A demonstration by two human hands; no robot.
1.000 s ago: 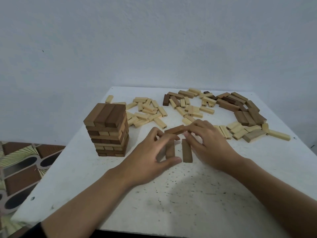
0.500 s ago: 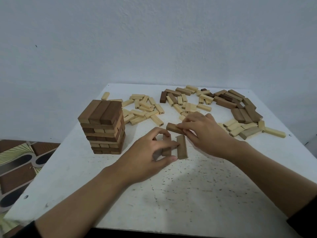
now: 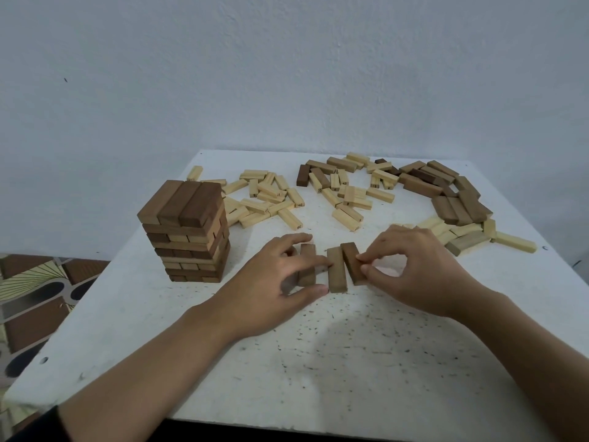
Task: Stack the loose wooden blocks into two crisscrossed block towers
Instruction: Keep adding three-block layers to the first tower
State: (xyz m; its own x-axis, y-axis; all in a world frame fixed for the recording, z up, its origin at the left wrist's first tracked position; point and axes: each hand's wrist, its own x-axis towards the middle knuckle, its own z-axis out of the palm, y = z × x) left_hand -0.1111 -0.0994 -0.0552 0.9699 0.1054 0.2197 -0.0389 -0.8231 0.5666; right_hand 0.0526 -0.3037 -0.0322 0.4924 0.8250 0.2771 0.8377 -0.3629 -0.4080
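Three brown blocks lie flat mid-table: left block [image 3: 307, 266], middle block [image 3: 337, 270], right block [image 3: 352, 261] slanted against it. Left hand [image 3: 271, 290] curled round left block, forefinger touching middle block. Right hand [image 3: 414, 266] pinches right block, thumb and forefinger. Crisscrossed tower [image 3: 188, 231] stands at left. Loose blocks [image 3: 350, 199] scattered beyond. White speckled table [image 3: 350, 362], pale wall [image 3: 287, 74].

White speckled table [image 3: 350, 362] against pale wall [image 3: 287, 74]; patterned floor [image 3: 32, 298] at left.

table [image 3: 350, 362] white, speckled | block tower [image 3: 188, 231] left | loose blocks [image 3: 271, 199] far side | three blocks [image 3: 336, 269] centre
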